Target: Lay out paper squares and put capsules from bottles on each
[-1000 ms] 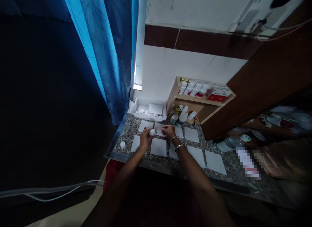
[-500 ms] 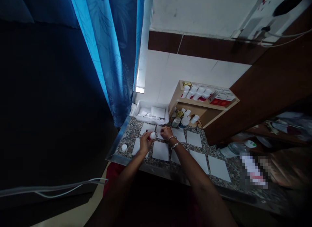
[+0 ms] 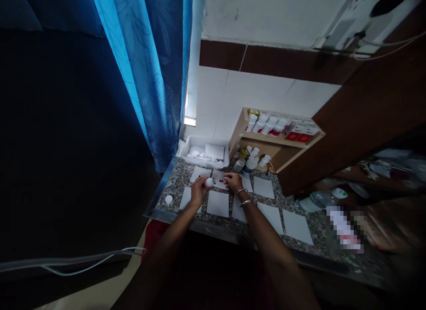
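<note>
From here I see a granite counter (image 3: 176, 179), with a wooden shelf (image 3: 282, 139) of white bottles (image 3: 269, 124) and a white tray (image 3: 206, 164) behind it. About nine paper sheets (image 3: 218, 204) lie spread out. Only the sheet (image 3: 219, 176) under the hands appears to carry dark-red specks (image 3: 221, 181); the others look bare. My left hand (image 3: 199, 191) grips a tilted pill bottle (image 3: 209, 182) closely above that sheet, while the right hand (image 3: 233, 182) sits just beside it, its hold impossible to tell.
</note>
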Demonstrator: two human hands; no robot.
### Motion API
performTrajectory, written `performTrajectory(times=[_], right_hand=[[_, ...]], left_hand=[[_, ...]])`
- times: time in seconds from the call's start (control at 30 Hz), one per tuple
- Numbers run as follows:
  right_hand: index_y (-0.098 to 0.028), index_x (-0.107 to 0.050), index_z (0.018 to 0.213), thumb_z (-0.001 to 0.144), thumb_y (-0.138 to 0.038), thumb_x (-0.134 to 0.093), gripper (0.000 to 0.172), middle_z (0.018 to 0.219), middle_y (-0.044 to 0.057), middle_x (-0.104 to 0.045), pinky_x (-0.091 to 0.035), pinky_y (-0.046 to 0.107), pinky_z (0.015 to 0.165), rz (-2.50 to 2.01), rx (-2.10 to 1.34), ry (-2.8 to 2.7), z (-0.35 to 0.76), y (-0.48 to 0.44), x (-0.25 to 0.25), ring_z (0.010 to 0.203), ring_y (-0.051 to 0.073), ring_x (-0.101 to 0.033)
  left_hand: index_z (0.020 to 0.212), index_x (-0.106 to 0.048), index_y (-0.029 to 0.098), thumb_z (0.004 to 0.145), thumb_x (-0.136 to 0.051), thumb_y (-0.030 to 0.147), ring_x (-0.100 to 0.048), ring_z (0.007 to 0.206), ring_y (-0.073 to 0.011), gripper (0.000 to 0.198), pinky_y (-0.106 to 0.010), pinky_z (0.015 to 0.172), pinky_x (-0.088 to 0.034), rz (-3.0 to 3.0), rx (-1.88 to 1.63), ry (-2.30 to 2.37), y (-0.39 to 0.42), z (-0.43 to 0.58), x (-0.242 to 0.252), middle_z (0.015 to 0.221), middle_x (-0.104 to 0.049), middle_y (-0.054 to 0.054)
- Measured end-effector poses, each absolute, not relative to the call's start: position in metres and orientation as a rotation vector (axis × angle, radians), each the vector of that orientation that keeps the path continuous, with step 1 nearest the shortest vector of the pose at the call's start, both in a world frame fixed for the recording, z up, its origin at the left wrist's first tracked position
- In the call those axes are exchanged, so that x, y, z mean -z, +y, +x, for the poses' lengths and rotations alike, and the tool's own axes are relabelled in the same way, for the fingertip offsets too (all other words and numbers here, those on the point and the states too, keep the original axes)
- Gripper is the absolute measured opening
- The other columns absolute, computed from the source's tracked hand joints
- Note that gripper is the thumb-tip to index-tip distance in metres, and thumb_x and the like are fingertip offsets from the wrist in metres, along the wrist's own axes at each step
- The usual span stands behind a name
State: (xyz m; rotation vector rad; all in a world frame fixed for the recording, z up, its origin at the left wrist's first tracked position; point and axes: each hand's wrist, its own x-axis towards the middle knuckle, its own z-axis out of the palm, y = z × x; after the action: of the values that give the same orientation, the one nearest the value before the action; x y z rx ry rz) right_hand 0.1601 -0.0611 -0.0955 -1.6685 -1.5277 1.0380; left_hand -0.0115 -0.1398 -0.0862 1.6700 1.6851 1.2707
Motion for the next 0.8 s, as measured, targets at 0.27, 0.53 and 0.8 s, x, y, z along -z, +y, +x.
performTrajectory(times=[0.27, 0.53, 0.8], right_hand=[[-0.011, -0.064, 0.078, 0.064, -0.024, -0.068, 0.020, 0.060, 0.003, -0.066, -0.050, 0.020, 0.043, -1.263, -1.596, -1.048, 0.152, -0.111, 0.080, 0.047, 0.011, -0.060], [-0.013, -0.063, 0.062, 0.058, -0.019, -0.074, 0.013, 0.055, 0.000, -0.064, -0.055, 0.024, 0.060, -1.223, -1.700, -0.751, 0.154, -0.127, 0.087, 0.053, 0.011, -0.062], [-0.016, -0.063, 0.064, 0.059, -0.026, -0.073, 0.016, 0.065, 0.001, -0.066, -0.054, 0.029, 0.073, -1.168, -1.729, -0.800, 0.166, -0.131, 0.092, 0.068, 0.015, -0.064]], left_hand=[[0.106, -0.061, 0.020, 0.070, -0.056, 0.001, -0.056, 0.087, -0.0153, 0.041, -0.029, 0.080, -0.047, 1.978, -1.032, 1.654, -0.136, -0.005, 0.079, 0.102, -0.059, -0.005], [0.105, -0.058, 0.021, 0.079, -0.050, 0.009, -0.043, 0.106, -0.0209, 0.030, -0.032, 0.090, -0.040, 2.513, -0.638, 1.414, -0.132, 0.013, 0.050, 0.104, -0.053, -0.007], [0.099, -0.057, 0.016, 0.081, -0.047, 0.013, -0.042, 0.100, -0.0243, 0.021, -0.035, 0.083, -0.041, 2.752, -0.388, 1.392, -0.133, 0.026, 0.038, 0.099, -0.051, -0.011]])
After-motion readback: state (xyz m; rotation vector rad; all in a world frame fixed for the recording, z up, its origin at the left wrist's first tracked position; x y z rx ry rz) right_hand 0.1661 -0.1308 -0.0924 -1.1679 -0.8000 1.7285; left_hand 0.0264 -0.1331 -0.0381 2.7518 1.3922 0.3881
